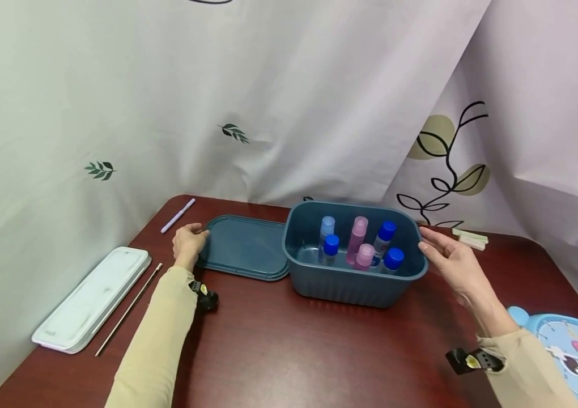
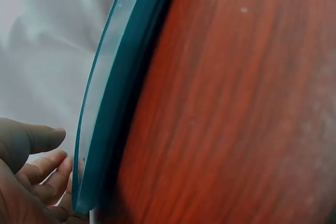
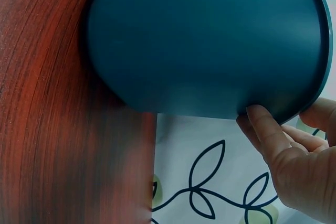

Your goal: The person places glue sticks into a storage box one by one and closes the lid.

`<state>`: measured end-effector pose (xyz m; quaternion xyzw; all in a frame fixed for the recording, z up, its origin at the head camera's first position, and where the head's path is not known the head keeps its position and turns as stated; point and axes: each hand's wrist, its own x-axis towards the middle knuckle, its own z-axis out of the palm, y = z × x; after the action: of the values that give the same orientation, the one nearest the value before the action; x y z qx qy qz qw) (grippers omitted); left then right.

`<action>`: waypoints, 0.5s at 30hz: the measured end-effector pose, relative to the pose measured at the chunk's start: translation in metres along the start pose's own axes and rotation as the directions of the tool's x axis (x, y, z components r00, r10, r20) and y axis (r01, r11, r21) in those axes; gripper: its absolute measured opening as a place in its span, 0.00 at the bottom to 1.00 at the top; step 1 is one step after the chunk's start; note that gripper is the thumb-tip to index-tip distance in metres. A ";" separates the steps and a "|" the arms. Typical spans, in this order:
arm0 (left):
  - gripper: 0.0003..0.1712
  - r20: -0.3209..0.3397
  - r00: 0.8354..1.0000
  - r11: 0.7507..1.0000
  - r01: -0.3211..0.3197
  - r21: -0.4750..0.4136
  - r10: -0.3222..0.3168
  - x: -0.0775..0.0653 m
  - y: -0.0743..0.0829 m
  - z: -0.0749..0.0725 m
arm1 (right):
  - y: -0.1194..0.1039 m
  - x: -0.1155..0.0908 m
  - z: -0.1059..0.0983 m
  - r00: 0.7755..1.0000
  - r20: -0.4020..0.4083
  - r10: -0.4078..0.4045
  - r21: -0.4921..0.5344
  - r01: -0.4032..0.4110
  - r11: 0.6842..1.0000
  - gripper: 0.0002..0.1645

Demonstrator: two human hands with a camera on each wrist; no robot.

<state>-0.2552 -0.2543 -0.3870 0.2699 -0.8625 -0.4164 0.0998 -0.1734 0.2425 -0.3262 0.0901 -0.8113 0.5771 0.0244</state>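
A dark teal plastic bin (image 1: 342, 286) stands on the table with several small bottles inside. Some bottles have blue caps, such as this blue-capped bottle (image 1: 393, 259); others are pink, like the pink bottle (image 1: 357, 238). Left of the bin lies a flat matching lid (image 1: 248, 246), its right end against the bin. My left hand (image 1: 188, 243) is at the lid's left end, fingers at the rim and thumb apart from it in the left wrist view. With extended fingertips, my right hand (image 1: 454, 260) touches the bin's right outer wall (image 3: 210, 45), the thumb near its rim.
At left lie a white case (image 1: 92, 297), a thin metal rod (image 1: 128, 310) and a lilac pen (image 1: 178, 215). Pale sticks (image 1: 471, 241) lie at the back right. A light-blue clock (image 1: 569, 340) is at the right front. A patterned curtain (image 1: 268, 102) hangs behind the table.
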 end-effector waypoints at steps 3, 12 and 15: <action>0.21 -0.032 0.999 0.999 -0.022 -0.030 0.021 0.001 0.003 -0.003 | -0.001 0.000 -0.001 1.000 -0.006 0.006 -0.018 -0.006 1.000 0.36; 0.17 -0.091 0.994 0.988 -0.069 -0.136 0.057 0.001 0.013 -0.013 | 0.000 0.000 -0.001 1.000 0.001 -0.004 0.019 0.004 1.000 0.36; 0.16 -0.106 0.992 0.979 -0.090 -0.181 0.072 0.002 0.017 -0.015 | 0.000 0.000 0.000 1.000 0.011 -0.010 0.061 0.009 0.998 0.37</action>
<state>-0.2569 -0.2569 -0.3644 0.2445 -0.8243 -0.4764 0.1841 -0.1739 0.2427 -0.3264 0.0978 -0.7932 0.6007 0.0198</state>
